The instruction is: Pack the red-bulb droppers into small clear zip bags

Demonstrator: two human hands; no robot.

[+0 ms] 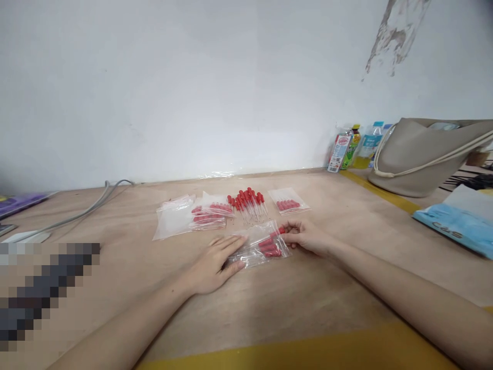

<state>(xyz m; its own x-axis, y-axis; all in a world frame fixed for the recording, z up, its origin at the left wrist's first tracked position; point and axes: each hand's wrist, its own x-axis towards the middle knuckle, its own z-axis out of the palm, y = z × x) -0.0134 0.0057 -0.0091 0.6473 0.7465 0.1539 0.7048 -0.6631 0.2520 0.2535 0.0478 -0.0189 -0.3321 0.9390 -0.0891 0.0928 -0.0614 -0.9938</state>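
the left hand [219,262] lies flat with its fingers spread and its thumb apart, and it rests over the left end of a clear bag [252,253]. this bag is on the table [246,308], between the two hands and just in front of a loose pile of red-topped sticks [248,200]. inside it, some red tops [270,253] are gathered near the right end. the right hand [302,237] has its thumb and fingers curled at this end, beside one more red top [282,230]. i cannot tell if they are clamped on this red top, on the edge of the bag, or on both.

in my judgement, the thin plastic could slide or wrinkle if the left hand presses too lightly while the right hand pushes. the thin ends of the sticks could then catch in a fold, or perhaps pierce it. if the right end is open, which i cannot see clearly, a tilt could let some pieces slip out. the loose pile is near, so a careless finger could scatter it, or push it against the filled bags [210,222] on its left.
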